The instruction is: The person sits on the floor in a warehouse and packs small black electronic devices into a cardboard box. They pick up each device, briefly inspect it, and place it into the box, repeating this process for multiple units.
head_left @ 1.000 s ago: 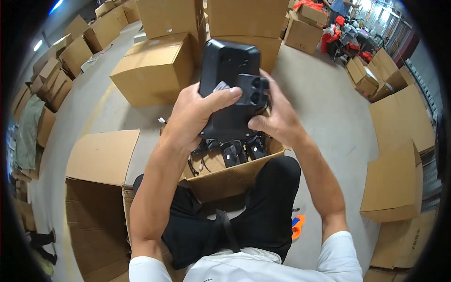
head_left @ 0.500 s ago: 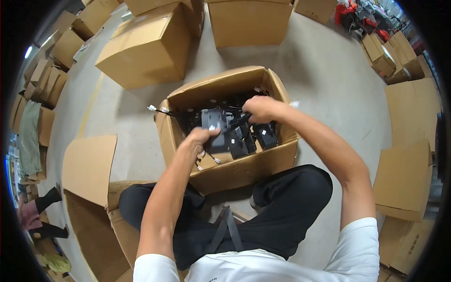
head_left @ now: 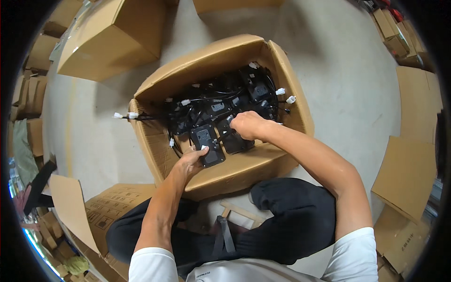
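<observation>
An open cardboard box [head_left: 244, 174] in front of me holds several flat black rectangular units with black cables and white plugs. My left hand [head_left: 190, 160] grips one black unit [head_left: 203, 136] at the box's near side, its thumb lying on top and its fingers hidden beneath. A black cable [head_left: 225, 135] runs from that unit toward my right hand [head_left: 249, 126], which is closed around it. Just under my right hand lies another black unit [head_left: 238, 144]. White plugs [head_left: 126, 115] on cables hang over the box's left edge, and another white plug [head_left: 291, 99] rests by the right wall.
Beyond the box on the left stands a large closed carton [head_left: 110, 40]. An open carton [head_left: 75, 207] with a raised flap sits beside my left knee. A small wooden frame [head_left: 242, 214] lies on the floor between my legs. More cartons [head_left: 406, 174] line the right side.
My view has come closer to the box and tilted down. The unit in my left hand has moved toward the near wall, and my right hand has come nearer to it, with the cable stretched between them.
</observation>
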`<action>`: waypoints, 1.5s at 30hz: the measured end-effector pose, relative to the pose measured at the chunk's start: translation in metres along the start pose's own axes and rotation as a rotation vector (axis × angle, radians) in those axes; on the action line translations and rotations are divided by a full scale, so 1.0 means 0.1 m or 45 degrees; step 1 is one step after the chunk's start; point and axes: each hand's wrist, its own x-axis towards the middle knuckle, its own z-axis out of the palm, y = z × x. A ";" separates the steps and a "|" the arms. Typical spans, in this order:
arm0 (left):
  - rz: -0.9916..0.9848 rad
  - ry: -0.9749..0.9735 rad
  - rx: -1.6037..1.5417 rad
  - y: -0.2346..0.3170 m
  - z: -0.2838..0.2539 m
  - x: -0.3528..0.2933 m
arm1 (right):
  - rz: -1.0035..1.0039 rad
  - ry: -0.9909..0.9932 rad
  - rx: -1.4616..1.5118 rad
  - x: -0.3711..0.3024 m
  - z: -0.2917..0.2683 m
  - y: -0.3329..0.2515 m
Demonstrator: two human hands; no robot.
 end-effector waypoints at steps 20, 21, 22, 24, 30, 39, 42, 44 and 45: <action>0.288 -0.189 0.053 -0.25 0.16 0.63 | -0.026 0.161 0.070 -0.23 -0.24 0.21; 0.276 -0.185 0.036 -0.25 0.17 0.64 | -0.041 0.151 0.058 -0.24 -0.26 0.21; 0.268 -0.178 0.013 -0.26 0.17 0.64 | -0.042 0.175 0.062 -0.25 -0.24 0.21; 0.283 -0.200 0.020 -0.23 0.18 0.66 | -0.048 0.221 0.069 -0.29 -0.19 0.20; 0.361 0.478 0.736 -0.33 0.14 0.73 | -0.088 0.263 -0.126 -0.12 -0.19 0.17; 0.886 0.480 1.685 0.70 0.93 -0.37 | -0.194 0.480 -0.413 -0.51 -0.55 -0.10; 1.447 0.483 2.023 1.38 1.07 -1.26 | -0.070 0.122 -0.477 -0.42 -0.87 -0.48; 1.720 0.606 1.859 1.70 1.01 -1.99 | -0.098 0.027 -0.555 -0.38 -1.06 -0.79; 1.698 0.551 1.855 1.78 0.95 -2.49 | -0.134 0.023 -0.524 -0.42 -1.09 -0.86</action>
